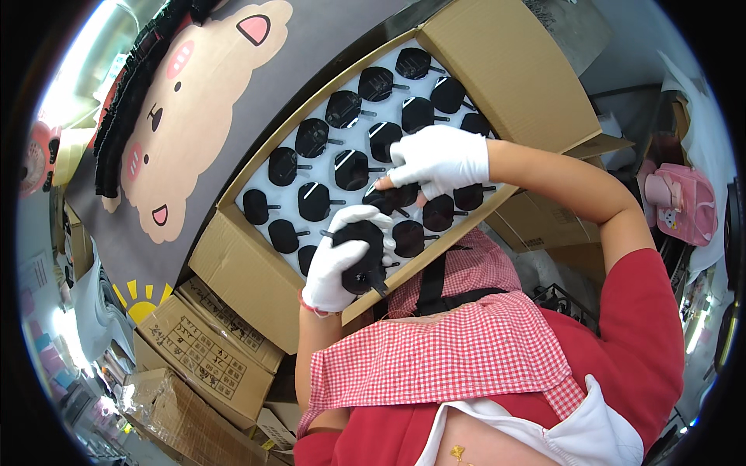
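My left hand (336, 272), in a white glove, is closed around a dark rounded part (360, 256) with small tabs at its edge, held above the near side of an open cardboard box. In the box, white foam (326, 175) holds several rows of glossy black rounded parts (352, 169), each with a short stem. My right hand (443, 163), in a white glove with bare fingertips, reaches over the rows. Its thumb and fingers close about another glossy black part (380, 197), which still sits low among the others; the palm hides some of it.
The box's flaps (509, 66) stand folded outward. Left of it lies a grey mat (311, 46) with a cartoon bear. Taped cartons (186, 423) are stacked at the lower left. A pink bag (684, 203) is at the right.
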A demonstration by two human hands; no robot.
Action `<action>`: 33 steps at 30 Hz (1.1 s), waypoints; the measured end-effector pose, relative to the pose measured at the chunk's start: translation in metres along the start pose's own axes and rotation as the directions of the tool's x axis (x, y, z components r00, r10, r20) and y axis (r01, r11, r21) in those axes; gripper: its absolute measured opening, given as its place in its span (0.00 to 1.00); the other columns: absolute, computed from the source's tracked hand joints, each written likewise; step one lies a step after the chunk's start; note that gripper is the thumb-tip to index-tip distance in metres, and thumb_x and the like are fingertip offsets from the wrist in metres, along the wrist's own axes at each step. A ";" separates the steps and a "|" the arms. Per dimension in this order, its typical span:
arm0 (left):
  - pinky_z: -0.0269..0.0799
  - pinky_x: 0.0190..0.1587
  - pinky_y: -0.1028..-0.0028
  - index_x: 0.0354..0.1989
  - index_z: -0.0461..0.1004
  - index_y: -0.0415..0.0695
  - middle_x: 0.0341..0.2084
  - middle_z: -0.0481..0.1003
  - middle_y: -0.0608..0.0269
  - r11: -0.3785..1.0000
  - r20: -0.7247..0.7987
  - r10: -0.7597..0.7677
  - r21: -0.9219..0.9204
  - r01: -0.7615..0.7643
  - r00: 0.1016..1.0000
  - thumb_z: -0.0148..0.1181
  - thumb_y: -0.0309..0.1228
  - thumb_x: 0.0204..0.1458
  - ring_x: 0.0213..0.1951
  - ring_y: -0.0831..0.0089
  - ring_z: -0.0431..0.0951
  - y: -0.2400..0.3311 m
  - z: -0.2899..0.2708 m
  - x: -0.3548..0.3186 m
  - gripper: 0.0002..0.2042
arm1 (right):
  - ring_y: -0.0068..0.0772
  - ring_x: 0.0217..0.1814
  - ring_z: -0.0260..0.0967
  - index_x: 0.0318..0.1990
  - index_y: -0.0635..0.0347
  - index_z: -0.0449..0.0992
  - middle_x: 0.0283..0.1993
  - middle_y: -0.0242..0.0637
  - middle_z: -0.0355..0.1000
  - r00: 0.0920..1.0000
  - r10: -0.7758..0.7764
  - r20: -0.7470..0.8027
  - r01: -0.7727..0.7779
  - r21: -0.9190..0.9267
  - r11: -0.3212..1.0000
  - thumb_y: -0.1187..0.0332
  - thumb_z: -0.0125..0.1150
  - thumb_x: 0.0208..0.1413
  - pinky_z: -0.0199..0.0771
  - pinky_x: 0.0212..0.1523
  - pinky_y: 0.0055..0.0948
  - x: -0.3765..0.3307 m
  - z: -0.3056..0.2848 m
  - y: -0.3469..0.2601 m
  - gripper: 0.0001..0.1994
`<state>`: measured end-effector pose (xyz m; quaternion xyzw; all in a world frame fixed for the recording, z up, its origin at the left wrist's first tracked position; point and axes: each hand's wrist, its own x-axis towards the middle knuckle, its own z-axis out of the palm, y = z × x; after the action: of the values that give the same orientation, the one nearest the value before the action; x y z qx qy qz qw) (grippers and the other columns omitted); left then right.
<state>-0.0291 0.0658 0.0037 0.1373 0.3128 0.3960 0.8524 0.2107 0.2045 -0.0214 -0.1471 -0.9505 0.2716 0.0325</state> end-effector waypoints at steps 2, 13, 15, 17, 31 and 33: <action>0.71 0.51 0.72 0.53 0.72 0.40 0.45 0.74 0.59 0.810 -0.119 0.054 0.586 0.026 0.991 0.56 0.20 0.46 0.44 0.70 0.75 0.007 0.014 0.006 0.21 | 0.44 0.37 0.71 0.60 0.39 0.71 0.35 0.41 0.68 0.996 -0.043 0.072 0.048 -0.073 0.996 0.59 0.71 0.46 0.73 0.31 0.39 0.000 0.006 0.004 0.30; 0.74 0.41 0.62 0.54 0.72 0.46 0.51 0.73 0.56 -0.484 0.049 0.245 0.871 0.079 0.968 0.64 0.23 0.37 0.41 0.56 0.76 -0.022 0.050 0.041 0.29 | 0.42 0.42 0.72 0.52 0.54 0.77 0.39 0.38 0.73 0.900 0.041 -0.434 -0.133 -0.182 0.974 0.67 0.69 0.48 0.74 0.44 0.35 -0.028 -0.111 0.087 0.21; 0.72 0.38 0.62 0.55 0.71 0.46 0.50 0.73 0.57 -0.530 0.048 0.290 0.840 0.118 0.956 0.62 0.24 0.38 0.39 0.57 0.76 -0.030 0.048 0.049 0.28 | 0.39 0.49 0.73 0.52 0.58 0.76 0.47 0.40 0.76 0.721 0.397 -0.568 -0.414 0.107 0.904 0.69 0.69 0.50 0.74 0.49 0.32 -0.028 -0.145 0.123 0.20; 0.71 0.37 0.63 0.55 0.71 0.46 0.48 0.73 0.58 -0.603 0.053 0.291 0.786 0.139 0.955 0.61 0.25 0.38 0.40 0.59 0.76 -0.032 0.053 0.055 0.28 | 0.47 0.55 0.72 0.56 0.54 0.75 0.57 0.46 0.73 0.699 0.411 -0.585 -0.615 -0.198 0.763 0.63 0.60 0.52 0.70 0.58 0.42 -0.045 -0.184 0.185 0.22; 0.69 0.30 0.66 0.58 0.71 0.55 0.38 0.73 0.59 -0.607 0.096 0.283 0.788 0.101 0.954 0.59 0.25 0.43 0.32 0.63 0.75 -0.031 0.093 0.112 0.28 | 0.48 0.38 0.77 0.45 0.48 0.82 0.40 0.43 0.79 0.904 0.126 -0.410 -0.364 -0.578 0.731 0.55 0.55 0.59 0.78 0.42 0.42 -0.086 -0.213 0.348 0.14; 0.69 0.29 0.65 0.57 0.72 0.57 0.35 0.72 0.60 -0.648 0.121 0.295 0.755 0.105 0.948 0.56 0.25 0.46 0.31 0.64 0.75 -0.034 0.095 0.122 0.26 | 0.49 0.37 0.77 0.43 0.50 0.82 0.38 0.44 0.79 0.892 0.236 -0.386 -0.424 -0.532 0.733 0.53 0.55 0.59 0.77 0.42 0.42 -0.084 -0.216 0.348 0.16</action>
<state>0.1118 0.1385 0.0084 0.8153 0.5618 -0.0060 0.1401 0.4123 0.5702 -0.0191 -0.3563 -0.9288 -0.0691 0.0750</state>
